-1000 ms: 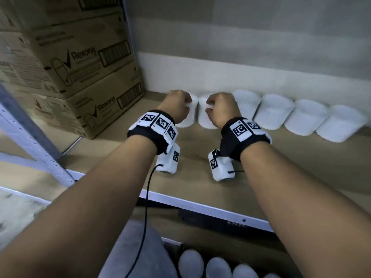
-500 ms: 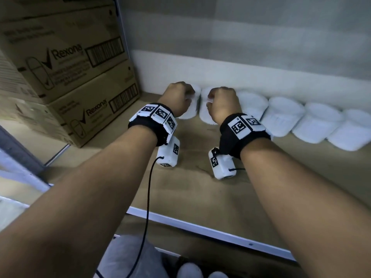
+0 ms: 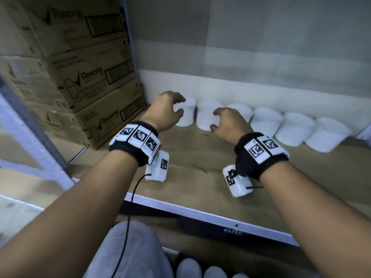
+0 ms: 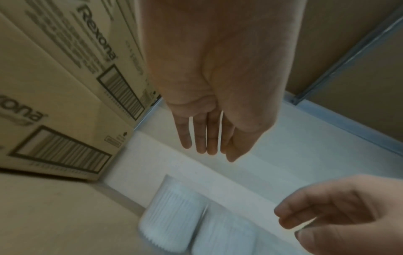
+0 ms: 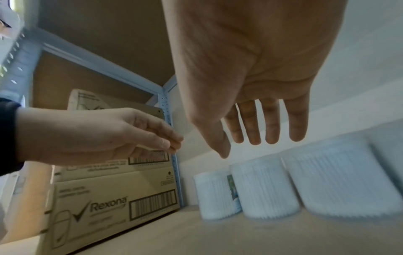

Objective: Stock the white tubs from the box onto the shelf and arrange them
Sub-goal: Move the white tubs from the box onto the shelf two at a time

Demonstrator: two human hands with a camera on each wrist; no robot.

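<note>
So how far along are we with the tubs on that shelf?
Six white tubs stand in a row along the back of the shelf, beside the cardboard boxes. Nothing is in hand: the left hand and right hand hover open just in front of the two leftmost tubs. Still left: more tubs in the box below, at the picture's bottom edge.

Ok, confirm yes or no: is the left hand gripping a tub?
No, the left hand hangs with straight fingers above the tubs, holding nothing.
</note>
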